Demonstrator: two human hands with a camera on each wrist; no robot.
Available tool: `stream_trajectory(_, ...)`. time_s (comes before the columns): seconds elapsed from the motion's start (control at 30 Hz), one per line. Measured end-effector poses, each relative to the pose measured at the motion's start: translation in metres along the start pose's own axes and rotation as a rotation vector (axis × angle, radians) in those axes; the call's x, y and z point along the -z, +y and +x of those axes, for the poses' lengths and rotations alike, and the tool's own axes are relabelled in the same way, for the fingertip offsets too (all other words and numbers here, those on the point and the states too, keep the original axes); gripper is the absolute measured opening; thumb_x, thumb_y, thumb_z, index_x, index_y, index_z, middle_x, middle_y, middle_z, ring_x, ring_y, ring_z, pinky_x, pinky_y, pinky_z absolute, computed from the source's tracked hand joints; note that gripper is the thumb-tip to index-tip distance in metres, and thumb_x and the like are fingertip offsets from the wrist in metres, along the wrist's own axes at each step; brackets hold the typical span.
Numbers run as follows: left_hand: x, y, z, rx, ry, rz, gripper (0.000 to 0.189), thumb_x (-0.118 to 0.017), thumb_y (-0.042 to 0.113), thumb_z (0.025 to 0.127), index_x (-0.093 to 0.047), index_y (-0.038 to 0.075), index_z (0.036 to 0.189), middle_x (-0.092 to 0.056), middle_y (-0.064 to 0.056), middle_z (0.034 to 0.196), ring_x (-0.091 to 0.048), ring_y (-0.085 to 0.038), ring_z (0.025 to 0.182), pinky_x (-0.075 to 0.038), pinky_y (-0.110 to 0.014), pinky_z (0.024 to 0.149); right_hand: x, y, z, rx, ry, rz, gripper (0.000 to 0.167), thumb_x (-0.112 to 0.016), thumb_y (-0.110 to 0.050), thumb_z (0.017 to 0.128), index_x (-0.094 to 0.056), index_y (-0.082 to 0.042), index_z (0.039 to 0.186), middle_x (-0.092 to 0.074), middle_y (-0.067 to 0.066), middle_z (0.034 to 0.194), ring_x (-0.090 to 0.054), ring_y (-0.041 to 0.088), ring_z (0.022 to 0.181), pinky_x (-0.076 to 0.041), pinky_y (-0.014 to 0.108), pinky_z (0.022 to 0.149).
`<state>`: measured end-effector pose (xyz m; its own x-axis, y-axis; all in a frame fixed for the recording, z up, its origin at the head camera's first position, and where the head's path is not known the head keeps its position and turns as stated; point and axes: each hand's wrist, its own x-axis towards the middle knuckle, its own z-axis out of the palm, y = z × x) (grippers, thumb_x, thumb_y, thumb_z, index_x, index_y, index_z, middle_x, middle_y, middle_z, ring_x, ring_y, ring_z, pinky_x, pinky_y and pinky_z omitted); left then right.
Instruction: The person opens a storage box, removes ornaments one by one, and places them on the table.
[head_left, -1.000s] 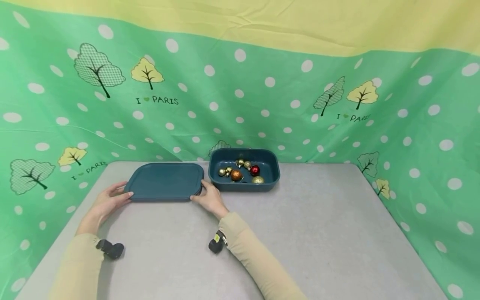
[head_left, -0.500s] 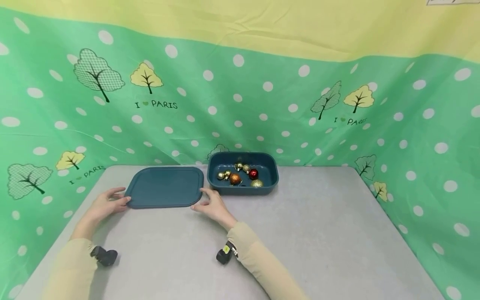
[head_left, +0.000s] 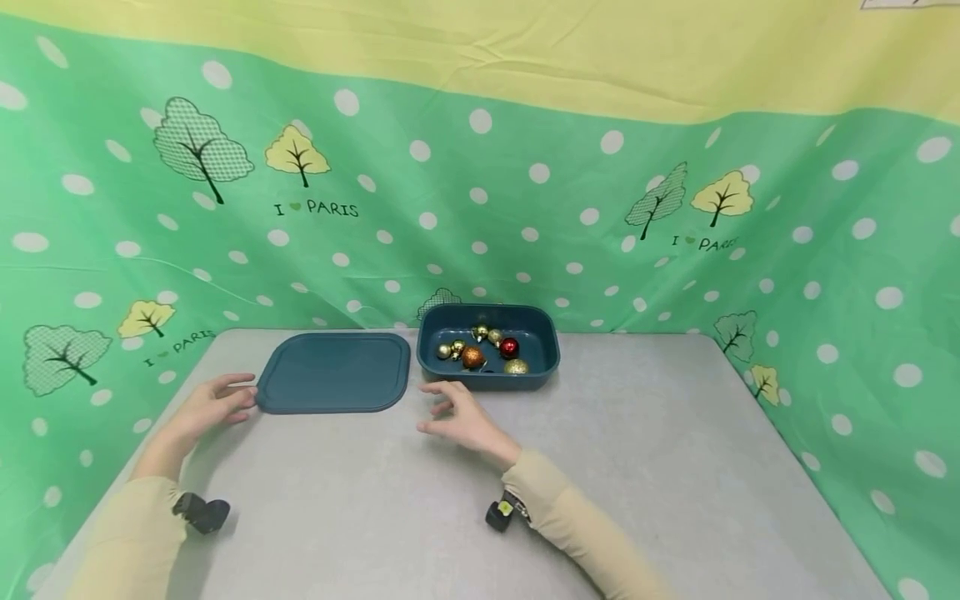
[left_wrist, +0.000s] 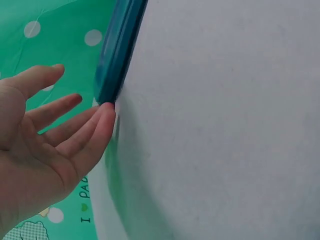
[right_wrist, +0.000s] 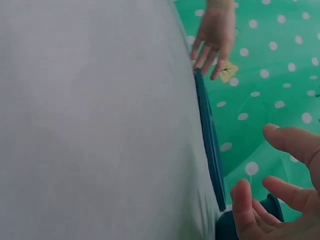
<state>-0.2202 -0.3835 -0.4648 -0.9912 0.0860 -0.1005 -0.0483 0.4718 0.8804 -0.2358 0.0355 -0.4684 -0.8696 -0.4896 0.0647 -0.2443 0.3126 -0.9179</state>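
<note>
A flat dark blue lid (head_left: 333,372) lies on the table at the left. My left hand (head_left: 210,408) is at its near left corner; in the left wrist view a fingertip touches the lid's edge (left_wrist: 116,55), with the fingers spread and relaxed. To the right of the lid, my right hand (head_left: 467,421) is held apart from it, fingers loosely bent with nothing between them. Just behind that hand stands a dark blue rectangular box (head_left: 487,382). Small Christmas baubles lie inside it: several gold ones, an orange one (head_left: 472,357) and a red one (head_left: 509,348).
The grey table (head_left: 390,500) spreads in front of the lid and box. A green and yellow curtain (head_left: 480,217) with white dots and printed trees hangs behind the table and along both sides.
The lid, whose right end both hands' grip held slightly raised, now lies flat. My right hand has let go and moved right, towards the box. The left hand has loosened its hold.
</note>
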Motion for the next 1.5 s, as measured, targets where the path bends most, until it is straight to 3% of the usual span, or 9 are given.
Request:
stream_trajectory(0.2,-0.004,0.004,0.001,0.023,0.018,0.003,0.057,-0.048,0.016,0.103,-0.025,-0.022,0.14,-0.036,-0.045,0.133,-0.056,0.007,0.088,-0.053,-0.031,0.082,0.026,0.002,-0.014,0.061,-0.073,-0.037,0.053,-0.076,-0.007,0.084,-0.054,0.001,0.132,-0.047,0.024,0.123,-0.059,0.036,0.103,-0.052,0.029,0.079)
stream_trajectory(0.43,-0.006,0.007,0.004,0.051,0.04,0.042,0.058,-0.048,0.02,0.102,-0.028,-0.02,0.14,-0.038,-0.043,0.132,-0.059,0.002,0.088,-0.054,-0.03,0.08,0.055,0.01,-0.024,0.142,-0.085,-0.141,0.051,-0.076,-0.006,0.083,-0.056,0.003,0.129,-0.051,0.024,0.117,-0.063,0.032,0.096,-0.053,0.027,0.075)
stream_trajectory(0.57,-0.007,0.009,0.006,0.07,0.043,0.094,0.06,-0.046,0.023,0.103,-0.028,-0.019,0.141,-0.036,-0.042,0.135,-0.063,-0.02,0.101,-0.054,-0.03,0.08,0.072,0.009,-0.026,0.187,-0.057,-0.156,0.049,-0.075,-0.002,0.083,-0.056,0.006,0.126,-0.054,0.026,0.12,-0.065,0.033,0.093,-0.054,0.028,0.07)
stream_trajectory(0.67,-0.011,0.014,0.008,0.073,0.034,0.149,0.061,-0.044,0.028,0.104,-0.028,-0.017,0.142,-0.032,-0.041,0.139,-0.054,-0.042,0.115,-0.053,-0.035,0.084,0.084,0.008,-0.027,0.196,-0.025,-0.142,0.047,-0.074,0.0,0.083,-0.056,0.008,0.125,-0.055,0.027,0.124,-0.065,0.033,0.091,-0.055,0.03,0.068)
stream_trajectory(0.77,-0.019,0.026,0.011,0.037,0.021,0.195,0.06,-0.044,0.029,0.104,-0.031,-0.016,0.142,-0.032,-0.039,0.14,-0.043,-0.051,0.122,-0.049,-0.044,0.09,0.095,0.006,-0.03,0.18,-0.003,-0.124,0.046,-0.073,0.001,0.084,-0.055,0.008,0.126,-0.054,0.026,0.125,-0.065,0.032,0.091,-0.055,0.032,0.071)
stream_trajectory(0.97,-0.039,0.05,0.021,-0.057,-0.006,0.222,0.054,-0.049,0.025,0.103,-0.037,-0.011,0.141,-0.036,-0.036,0.14,-0.037,-0.052,0.125,-0.038,-0.059,0.097,0.11,0.006,-0.035,0.142,0.05,-0.135,0.044,-0.072,0.0,0.085,-0.057,0.004,0.126,-0.056,0.028,0.12,-0.064,0.027,0.086,-0.054,0.033,0.073)
stream_trajectory(1.3,-0.072,0.057,0.035,-0.08,-0.034,0.197,0.054,-0.055,0.022,0.1,-0.039,-0.005,0.143,-0.034,-0.032,0.145,-0.027,-0.051,0.133,-0.027,-0.063,0.103,0.128,0.01,-0.036,0.158,0.102,-0.101,0.043,-0.07,0.004,0.085,-0.055,0.009,0.125,-0.055,0.029,0.115,-0.062,0.036,0.086,-0.052,0.031,0.066)
stream_trajectory(1.5,-0.097,0.067,0.046,-0.131,-0.055,0.19,0.058,-0.058,0.023,0.098,-0.036,-0.002,0.146,-0.03,-0.029,0.148,-0.023,-0.049,0.136,-0.023,-0.061,0.106,0.141,0.015,-0.031,0.166,0.151,-0.127,0.042,-0.069,0.006,0.085,-0.054,0.011,0.123,-0.056,0.031,0.113,-0.06,0.042,0.09,-0.052,0.043,0.075)
